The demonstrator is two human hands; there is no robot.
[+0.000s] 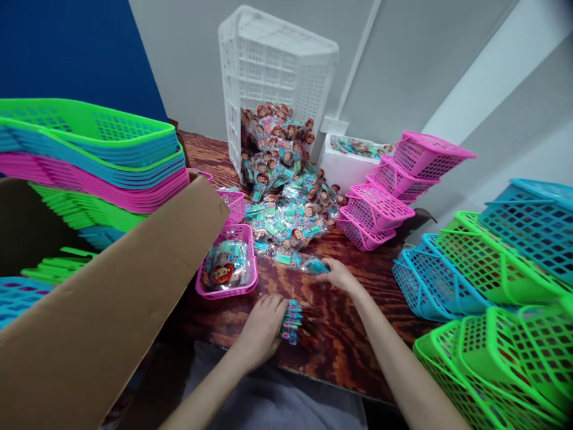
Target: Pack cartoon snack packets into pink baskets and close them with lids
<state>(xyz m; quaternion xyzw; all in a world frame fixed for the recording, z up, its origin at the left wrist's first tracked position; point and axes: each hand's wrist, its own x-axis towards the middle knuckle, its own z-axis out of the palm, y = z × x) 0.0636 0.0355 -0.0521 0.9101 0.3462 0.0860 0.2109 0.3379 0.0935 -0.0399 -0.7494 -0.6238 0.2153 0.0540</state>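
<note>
Near the table's front edge, my left hand [265, 325] closes around one end of a small stack of doll packets [293, 322], clear bags with teal and green print. Farther right and forward, my right hand [336, 276] pinches the end of another doll packet [316, 266] at the near edge of the loose pile [286, 218]. A pink basket [250, 280] with several doll packets inside stands left of the pile, just beyond my left hand. The dolls in the bags have reddish-brown hair.
A white crate [230, 89] lies tipped at the back, packets spilling from it. Beside it stands a white box [342, 167] of packets. Stacked pink baskets [376, 206], then blue and green baskets [487, 352], line the right. A cardboard box [111, 286] with nested baskets [89, 155] blocks the left.
</note>
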